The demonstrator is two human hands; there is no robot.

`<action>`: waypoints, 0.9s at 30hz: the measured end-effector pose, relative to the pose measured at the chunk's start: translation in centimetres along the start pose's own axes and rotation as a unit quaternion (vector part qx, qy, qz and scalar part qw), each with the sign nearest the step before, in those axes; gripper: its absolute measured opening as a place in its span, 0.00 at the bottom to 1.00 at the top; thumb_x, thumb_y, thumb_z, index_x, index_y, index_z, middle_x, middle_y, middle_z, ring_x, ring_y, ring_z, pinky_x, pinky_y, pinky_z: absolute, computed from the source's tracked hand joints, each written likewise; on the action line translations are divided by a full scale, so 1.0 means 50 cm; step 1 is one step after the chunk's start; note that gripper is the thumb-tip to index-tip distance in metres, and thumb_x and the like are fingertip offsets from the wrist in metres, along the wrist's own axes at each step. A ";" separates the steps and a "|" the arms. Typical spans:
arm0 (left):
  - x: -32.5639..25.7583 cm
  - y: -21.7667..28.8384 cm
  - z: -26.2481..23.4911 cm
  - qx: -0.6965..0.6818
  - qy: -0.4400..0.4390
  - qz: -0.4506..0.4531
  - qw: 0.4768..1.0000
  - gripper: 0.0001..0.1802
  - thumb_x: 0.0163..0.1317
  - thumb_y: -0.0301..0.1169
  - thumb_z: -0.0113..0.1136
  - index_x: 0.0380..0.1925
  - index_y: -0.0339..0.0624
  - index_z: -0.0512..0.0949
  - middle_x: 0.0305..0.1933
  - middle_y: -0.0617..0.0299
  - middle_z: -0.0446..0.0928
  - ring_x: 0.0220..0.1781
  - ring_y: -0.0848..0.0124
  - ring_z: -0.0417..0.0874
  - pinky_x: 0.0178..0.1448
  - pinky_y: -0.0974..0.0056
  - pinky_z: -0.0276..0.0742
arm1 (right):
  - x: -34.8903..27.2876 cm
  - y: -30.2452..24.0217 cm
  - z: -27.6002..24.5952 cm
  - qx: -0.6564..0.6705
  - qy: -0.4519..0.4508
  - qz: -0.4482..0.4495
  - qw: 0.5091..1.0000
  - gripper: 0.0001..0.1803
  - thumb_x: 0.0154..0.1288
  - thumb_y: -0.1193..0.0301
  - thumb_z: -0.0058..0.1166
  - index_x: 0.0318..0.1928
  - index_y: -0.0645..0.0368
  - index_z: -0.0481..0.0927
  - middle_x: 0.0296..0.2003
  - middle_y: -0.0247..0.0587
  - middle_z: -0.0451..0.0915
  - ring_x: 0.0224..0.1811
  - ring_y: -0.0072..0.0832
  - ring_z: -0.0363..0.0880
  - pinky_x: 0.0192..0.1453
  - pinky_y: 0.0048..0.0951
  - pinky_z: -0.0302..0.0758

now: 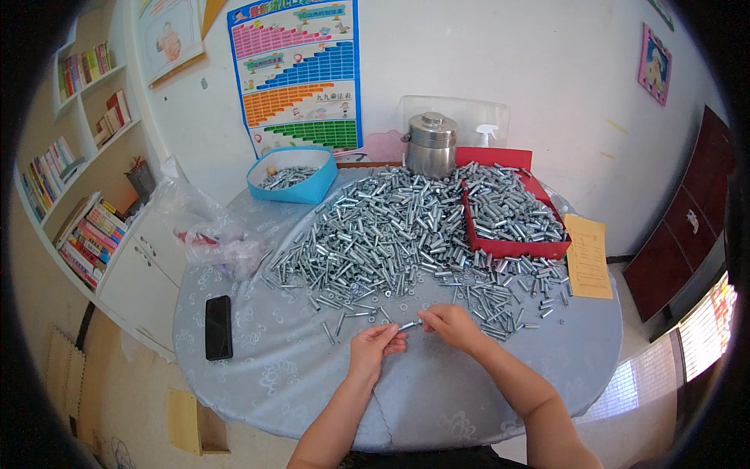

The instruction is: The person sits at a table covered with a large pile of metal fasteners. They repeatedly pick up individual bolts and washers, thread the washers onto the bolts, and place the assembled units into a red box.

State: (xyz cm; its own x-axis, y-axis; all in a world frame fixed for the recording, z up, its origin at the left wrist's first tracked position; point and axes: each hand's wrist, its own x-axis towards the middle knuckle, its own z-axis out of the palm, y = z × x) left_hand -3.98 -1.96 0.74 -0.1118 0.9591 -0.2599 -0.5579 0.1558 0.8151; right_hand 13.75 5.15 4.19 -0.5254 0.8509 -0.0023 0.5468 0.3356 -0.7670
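Note:
Between my two hands is a small silvery expansion bolt (408, 325), held just above the near side of the table. My left hand (376, 346) is closed, pinching its left end between thumb and fingers. At the other end, the fingertips of my right hand (451, 324) are pressed together on the bolt's tip; anything smaller in them is hidden. Right beyond my hands spreads a big heap of metal sleeves and bolts (375, 234), with loose washers along its near edge. A few single pieces lie close to my left hand.
A red box (519, 248) full of metal parts stands at the right, beside a yellow paper (587, 256). Behind the heap are a steel canister (431, 146) and a spray bottle (486, 135). Leftward are a blue fabric bin (312, 187), plastic bag (223, 242) and black phone (219, 328).

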 end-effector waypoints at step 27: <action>0.000 0.007 0.015 0.021 0.042 0.046 0.998 0.10 0.56 0.24 0.56 0.36 0.27 0.74 0.31 0.50 0.77 0.28 0.68 0.80 0.33 0.69 0.80 | 0.005 0.009 -0.006 0.103 -0.019 -0.001 0.995 0.22 0.65 0.55 0.39 0.34 0.59 0.81 0.28 0.42 0.79 0.32 0.32 0.77 0.40 0.28 0.71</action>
State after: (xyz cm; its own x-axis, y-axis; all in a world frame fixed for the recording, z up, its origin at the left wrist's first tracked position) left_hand -3.56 -1.75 1.42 -0.2303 0.9472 -0.2231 -0.5078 0.0786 0.8579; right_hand 14.06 5.62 4.02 -0.5524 0.8333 -0.0219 0.4029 0.2439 -0.8822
